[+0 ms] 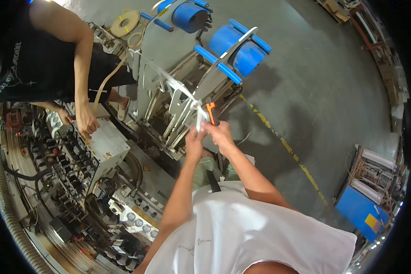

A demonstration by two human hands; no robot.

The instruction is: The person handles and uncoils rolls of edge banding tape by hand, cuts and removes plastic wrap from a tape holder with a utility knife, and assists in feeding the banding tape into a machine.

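Observation:
In front of my body, my left hand (194, 142) is closed round the end of a bunched white plastic strip (198, 109). The strip runs up and left to the metal frame of a reel stand (205, 86). Close beside it, my right hand (220, 135) grips an orange and black utility knife (211, 112), its orange part pointing away from me next to the strip. The two hands nearly touch. Whether the blade is out is too small to tell.
A co-worker (36, 55) in black stands at left, hands over a machine (107, 141) with many knobs and cables. Blue rollers (249, 57) sit on the stand ahead. A tape roll (125, 23) lies far left. A yellow floor line (285, 145) and a blue-panelled unit (360, 214) are at right.

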